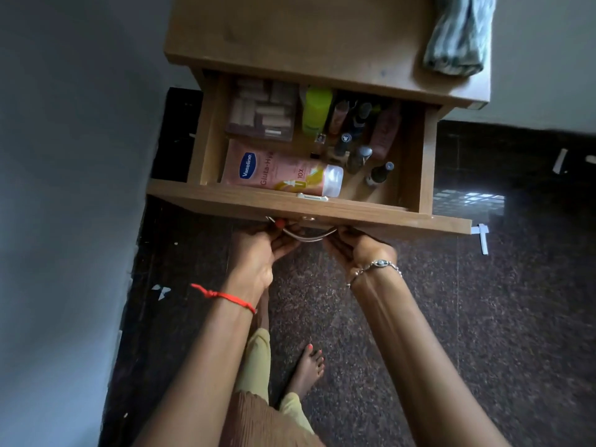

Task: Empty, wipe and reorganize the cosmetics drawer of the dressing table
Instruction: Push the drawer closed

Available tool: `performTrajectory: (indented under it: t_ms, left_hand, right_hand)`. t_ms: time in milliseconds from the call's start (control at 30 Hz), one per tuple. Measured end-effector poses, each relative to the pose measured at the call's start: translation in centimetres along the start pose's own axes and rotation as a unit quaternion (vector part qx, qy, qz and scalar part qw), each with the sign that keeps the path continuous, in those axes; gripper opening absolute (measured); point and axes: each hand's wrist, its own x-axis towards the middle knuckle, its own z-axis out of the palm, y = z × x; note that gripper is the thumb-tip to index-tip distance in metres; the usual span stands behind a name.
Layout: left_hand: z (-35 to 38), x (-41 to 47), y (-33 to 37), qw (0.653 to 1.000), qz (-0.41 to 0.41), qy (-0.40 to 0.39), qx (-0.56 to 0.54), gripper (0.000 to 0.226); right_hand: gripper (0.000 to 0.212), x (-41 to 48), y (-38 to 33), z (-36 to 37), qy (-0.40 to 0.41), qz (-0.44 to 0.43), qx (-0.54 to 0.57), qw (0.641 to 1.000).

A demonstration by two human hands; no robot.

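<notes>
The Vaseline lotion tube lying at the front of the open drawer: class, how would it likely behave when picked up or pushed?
The Vaseline tube looks like soft plastic, so it would probably give when squeezed. It lies flat on its side, so it would more likely slide than roll. Its glossy skin may be slightly slippery.

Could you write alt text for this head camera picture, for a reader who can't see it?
Seen from above, a person's left hand and right hand grip the metal handle of an open wooden drawer holding a pink lotion tube, a lime-green bottle and small bottles. A folded cloth lies on the tabletop.
</notes>
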Motion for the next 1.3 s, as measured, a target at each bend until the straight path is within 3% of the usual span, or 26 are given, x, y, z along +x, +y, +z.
performTrajectory:
  t_ms: [300, 633, 900, 1167, 1300]
  left_hand:
    - [4.3, 4.9, 4.4, 0.999, 0.014, -0.033, -0.013, 0.02]
    - [7.3, 8.2, 8.1, 0.997, 0.003, -0.071, -0.034, 0.024]
    - [8.6, 9.6, 9.5, 0.997, -0.006, -0.072, -0.015, 0.028]
    - [8.2, 10.2, 9.1, 0.996, -0.001, -0.09, 0.001, 0.026]
    - [7.5, 9.9, 8.9, 0.991, 0.045, -0.09, 0.087, 0.016]
  right_hand:
    - [0.031, 3.2, -4.5, 5.5, 0.002, -0.068, 0.013, 0.998]
    - [0.027, 5.7, -7.7, 9.7, -0.008, -0.077, 0.002, 0.997]
    - [0.019, 6.6, -8.9, 11.3, 0.018, -0.098, 0.038, 0.994]
    - [0.023, 6.8, -8.7, 11.4, 0.031, -0.104, 0.021, 0.994]
    - [0.026, 6.1, -9.1, 11.3, 0.037, -0.111, 0.001, 0.993]
